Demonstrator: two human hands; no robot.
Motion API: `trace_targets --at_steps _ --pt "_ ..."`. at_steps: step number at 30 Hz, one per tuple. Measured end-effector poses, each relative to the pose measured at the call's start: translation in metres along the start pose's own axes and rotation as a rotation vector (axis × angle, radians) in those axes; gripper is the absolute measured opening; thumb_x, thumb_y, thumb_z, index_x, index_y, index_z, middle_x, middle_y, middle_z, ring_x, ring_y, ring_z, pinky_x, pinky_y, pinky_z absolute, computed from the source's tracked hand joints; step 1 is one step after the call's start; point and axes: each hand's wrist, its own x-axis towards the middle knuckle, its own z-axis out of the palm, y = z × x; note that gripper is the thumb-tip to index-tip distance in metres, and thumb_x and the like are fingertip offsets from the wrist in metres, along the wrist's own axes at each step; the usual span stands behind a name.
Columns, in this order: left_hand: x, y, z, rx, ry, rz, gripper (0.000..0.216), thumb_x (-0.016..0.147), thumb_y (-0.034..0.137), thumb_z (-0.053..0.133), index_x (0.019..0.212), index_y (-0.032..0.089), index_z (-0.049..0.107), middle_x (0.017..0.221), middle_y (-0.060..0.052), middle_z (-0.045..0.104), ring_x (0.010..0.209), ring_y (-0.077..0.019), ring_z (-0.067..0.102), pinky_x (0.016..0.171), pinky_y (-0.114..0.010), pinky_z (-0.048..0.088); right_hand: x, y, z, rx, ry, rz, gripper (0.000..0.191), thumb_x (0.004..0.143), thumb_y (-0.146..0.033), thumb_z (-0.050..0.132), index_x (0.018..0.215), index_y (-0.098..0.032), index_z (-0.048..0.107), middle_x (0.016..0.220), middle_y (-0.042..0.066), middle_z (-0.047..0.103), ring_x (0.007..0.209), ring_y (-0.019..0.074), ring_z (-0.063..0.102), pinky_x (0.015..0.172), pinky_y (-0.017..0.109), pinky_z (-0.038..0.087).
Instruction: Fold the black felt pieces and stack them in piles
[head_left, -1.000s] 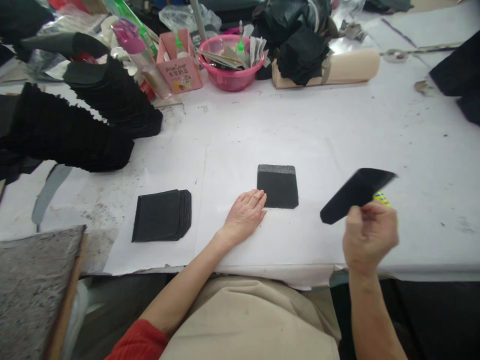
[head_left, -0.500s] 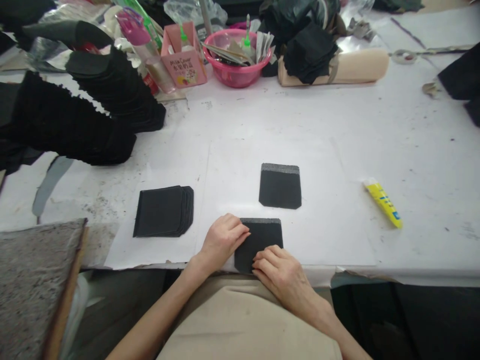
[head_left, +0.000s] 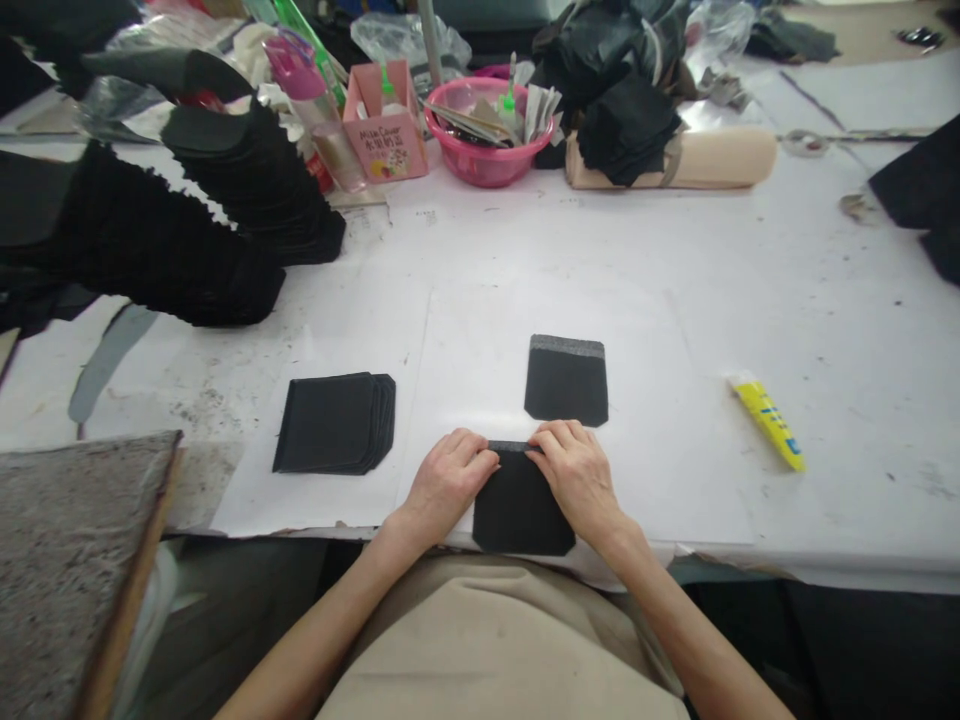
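A black leather-like piece (head_left: pixel 523 510) with cut corners lies flat at the table's front edge, a grey strip along its far side. My left hand (head_left: pixel 454 475) pinches that piece at its far left corner. At the far right corner my right hand (head_left: pixel 576 470) pinches the same edge, fingers closed on the strip. Just beyond it lies a second black piece (head_left: pixel 566 385) with a wider grey band on its far edge. To the left is a small fanned stack of black pieces (head_left: pixel 330 425).
A yellow tube (head_left: pixel 769 420) lies on the right. Tall stacks of black pieces (head_left: pixel 172 240) stand at the left. A pink basin (head_left: pixel 487 160), a pink box (head_left: pixel 386 140) and a beige roll (head_left: pixel 720 160) line the back. A rough grey board (head_left: pixel 75 560) juts in at front left.
My right hand has moved from the near side of the black piece up to its far right corner. My left hand stays at the left corner. The view has shifted slightly.
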Motion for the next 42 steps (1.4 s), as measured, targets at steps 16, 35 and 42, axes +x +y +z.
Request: trace_targets --at_steps 16,35,42 --pt "0.008 -0.006 0.007 0.097 -0.003 0.125 0.010 0.097 0.017 0.052 0.103 0.016 0.061 0.098 -0.007 0.060 0.098 -0.0224 0.055 0.088 -0.038 0.049 -0.010 0.016 0.006 0.231 0.059 -0.138 0.019 0.099 -0.019 0.049 0.102 -0.023 0.068 0.102 0.007 0.063 0.097 0.0202 0.055 0.084 0.034 0.048" --pt "0.009 -0.006 0.002 0.222 0.002 0.261 0.017 0.095 0.012 0.054 0.110 0.010 0.061 0.103 -0.010 0.062 0.102 -0.0252 0.057 0.087 -0.038 0.052 -0.016 0.022 0.003 0.092 0.029 -0.269 0.023 0.100 -0.018 0.047 0.112 -0.017 0.066 0.101 0.009 0.064 0.097 0.0217 0.054 0.089 0.038 0.046" --pt "0.011 -0.003 -0.002 0.272 -0.104 0.289 0.023 0.096 0.013 0.053 0.118 0.009 0.058 0.108 -0.011 0.061 0.106 -0.0251 0.056 0.091 -0.038 0.049 -0.014 0.019 0.002 0.053 0.019 -0.278 0.023 0.100 -0.017 0.047 0.112 -0.015 0.067 0.099 0.010 0.064 0.096 0.0222 0.054 0.087 0.037 0.046"
